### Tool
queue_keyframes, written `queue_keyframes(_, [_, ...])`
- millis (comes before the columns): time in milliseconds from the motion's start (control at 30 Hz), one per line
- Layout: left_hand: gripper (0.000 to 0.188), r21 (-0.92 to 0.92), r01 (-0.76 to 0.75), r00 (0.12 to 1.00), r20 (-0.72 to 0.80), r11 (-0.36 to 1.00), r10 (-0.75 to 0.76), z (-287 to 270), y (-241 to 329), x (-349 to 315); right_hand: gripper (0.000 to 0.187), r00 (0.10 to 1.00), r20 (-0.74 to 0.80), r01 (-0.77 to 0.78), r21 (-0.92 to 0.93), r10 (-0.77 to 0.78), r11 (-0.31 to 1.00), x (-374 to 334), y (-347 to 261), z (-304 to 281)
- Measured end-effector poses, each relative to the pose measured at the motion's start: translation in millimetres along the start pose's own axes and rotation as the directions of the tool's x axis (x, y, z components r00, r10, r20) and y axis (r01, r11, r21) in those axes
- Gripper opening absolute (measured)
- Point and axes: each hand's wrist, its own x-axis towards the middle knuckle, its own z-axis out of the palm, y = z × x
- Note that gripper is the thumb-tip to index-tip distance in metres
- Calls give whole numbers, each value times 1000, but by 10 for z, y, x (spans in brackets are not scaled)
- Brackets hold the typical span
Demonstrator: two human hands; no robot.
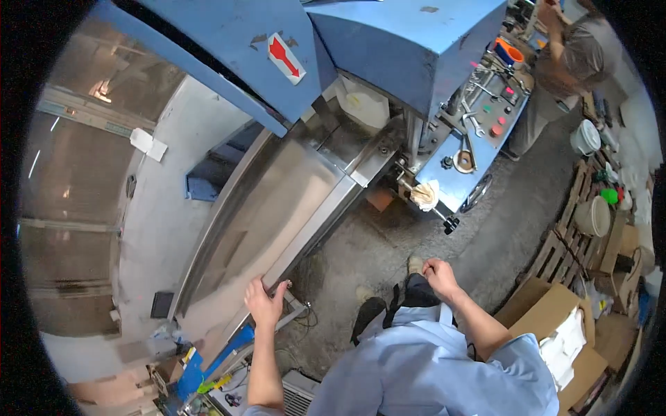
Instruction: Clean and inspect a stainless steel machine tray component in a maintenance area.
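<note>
Below the blue machine housing a long bed with metal side rails runs toward the lower left, its surface pale brown and blurred. At its near rail my left hand rests with fingers and thumb apart, the fingertips touching the edge. My right hand hangs in the air above the floor, away from the machine. Its fingers are curled in toward the thumb, and whatever they hold, if anything, is hidden.
A blue control panel carries wrenches, buttons and a roll of tape. Beside it a crumpled cloth wraps a black-knobbed shaft. Another person stands at the far right. Cardboard boxes, pallets and white buckets line the right side.
</note>
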Motion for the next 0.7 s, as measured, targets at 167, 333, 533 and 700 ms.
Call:
queue_keyframes(167, [69, -47, -113, 988, -111, 992, 108, 1, 558, 209, 13, 997, 55, -43, -31, 44, 999, 212, 177, -247])
queue_keyframes(333, [70, -54, -134, 988, -84, 989, 130, 161, 946, 496, 14, 999, 39, 35, -36, -33, 999, 303, 105, -398])
queue_keyframes(533, [60, 53, -162, 977, -134, 985, 168, 322, 1096, 655, 13, 999, 40, 24, -16, -23, 1000, 261, 148, -426])
queue_keyframes(700, [59, 10, -159, 980, -116, 987, 159, 329, 1127, 689, 12, 999, 49, -9, 18, 8, 1000, 186, 263, -393])
